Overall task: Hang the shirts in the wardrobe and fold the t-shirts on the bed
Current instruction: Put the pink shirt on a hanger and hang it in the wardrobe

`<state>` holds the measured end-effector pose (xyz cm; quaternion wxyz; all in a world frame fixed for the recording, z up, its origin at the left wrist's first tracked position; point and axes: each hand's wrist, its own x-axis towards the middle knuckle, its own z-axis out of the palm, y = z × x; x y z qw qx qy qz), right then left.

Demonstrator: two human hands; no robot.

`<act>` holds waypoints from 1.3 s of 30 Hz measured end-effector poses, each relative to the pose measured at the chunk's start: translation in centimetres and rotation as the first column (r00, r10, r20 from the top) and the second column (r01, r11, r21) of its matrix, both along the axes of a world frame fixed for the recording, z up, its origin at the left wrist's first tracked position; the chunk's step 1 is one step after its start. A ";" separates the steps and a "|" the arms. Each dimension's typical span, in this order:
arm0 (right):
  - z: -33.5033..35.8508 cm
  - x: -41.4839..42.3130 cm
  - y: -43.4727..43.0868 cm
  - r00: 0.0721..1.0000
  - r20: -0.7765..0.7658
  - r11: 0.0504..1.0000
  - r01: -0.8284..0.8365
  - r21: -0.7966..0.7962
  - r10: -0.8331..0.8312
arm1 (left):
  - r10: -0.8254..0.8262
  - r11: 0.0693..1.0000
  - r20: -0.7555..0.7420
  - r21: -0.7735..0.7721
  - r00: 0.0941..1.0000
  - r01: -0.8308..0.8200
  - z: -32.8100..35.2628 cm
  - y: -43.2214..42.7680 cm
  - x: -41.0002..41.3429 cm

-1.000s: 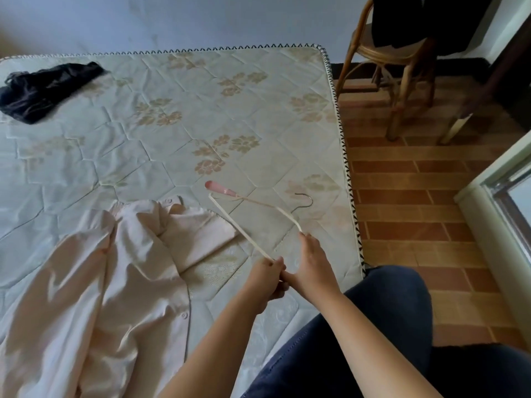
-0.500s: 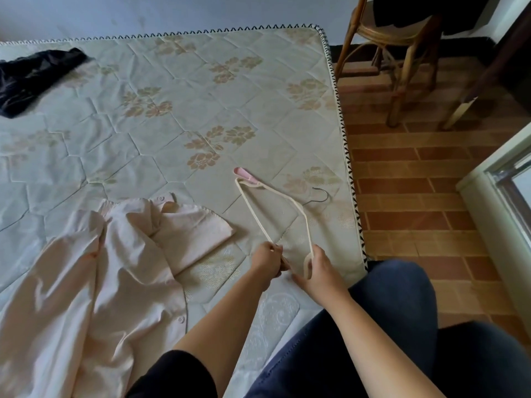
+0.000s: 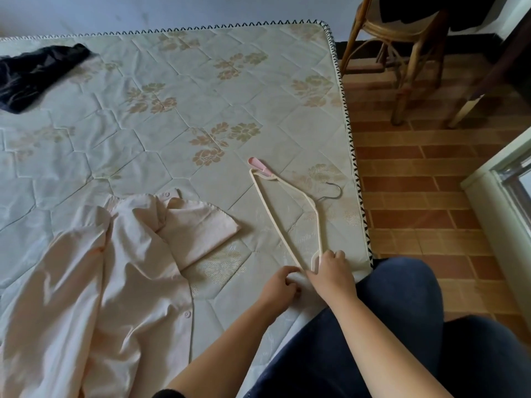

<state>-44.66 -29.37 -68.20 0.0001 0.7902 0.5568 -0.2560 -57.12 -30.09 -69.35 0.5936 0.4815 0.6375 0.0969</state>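
Your right hand (image 3: 330,271) pinches near end of cream hanger (image 3: 283,225) — fingers closed around thin bar; your left hand (image 3: 277,287) touches same end, fingers curled, but whether it really grips, cannot tell; hanger lies flat on mattress (image 3: 172,116), near its right edge, metal hook pointing to that edge; pale pink shirt (image 3: 115,268) lies crumpled left of hanger; dark garment (image 3: 34,73) at far left of mattress.
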 end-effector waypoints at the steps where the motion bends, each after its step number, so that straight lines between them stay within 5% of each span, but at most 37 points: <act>1: 0.1 0.0 0.0 1.000 0.004 1.000 -0.016 0.009 0.016 | 0.014 1.000 -0.003 0.002 1.000 -0.014 0.0 -0.1 -0.4; 8: 1.3 -1.5 -0.9 0.980 -0.135 0.984 -0.133 0.115 0.148 | 0.168 0.978 -0.142 0.151 0.976 -0.146 0.2 -1.5 -4.4; 14: 1.3 -5.7 -1.3 0.918 -0.310 0.968 -0.229 0.099 0.248 | 0.467 0.839 -0.336 0.462 0.818 -0.289 0.4 -3.6 -11.0; 20: 0.5 -9.2 -2.3 0.835 -0.387 0.918 -0.387 0.092 0.391 | 0.437 0.896 -0.614 0.362 0.657 -0.258 -0.6 -6.6 -15.9; 26: 0.5 -10.1 -2.5 0.814 -0.389 0.900 -0.421 0.117 0.431 | 0.300 0.946 -0.673 0.303 0.676 -0.118 -1.0 -6.6 -16.4; 30: 0.5 -10.0 -2.4 0.805 -0.404 0.900 -0.407 0.156 0.434 | 0.374 0.925 -0.561 0.278 0.738 -0.258 0.1 -4.4 -16.4; 33: 0.5 -9.8 -2.8 0.782 -0.462 0.906 -0.394 0.156 0.419 | 0.464 0.884 -0.283 0.208 0.839 -0.419 0.6 -2.9 -14.8; 39: 0.9 -10.3 -3.9 0.682 -0.661 0.903 -0.428 -0.014 0.313 | 0.496 0.856 0.091 0.115 0.864 -0.504 3.2 -1.0 -8.2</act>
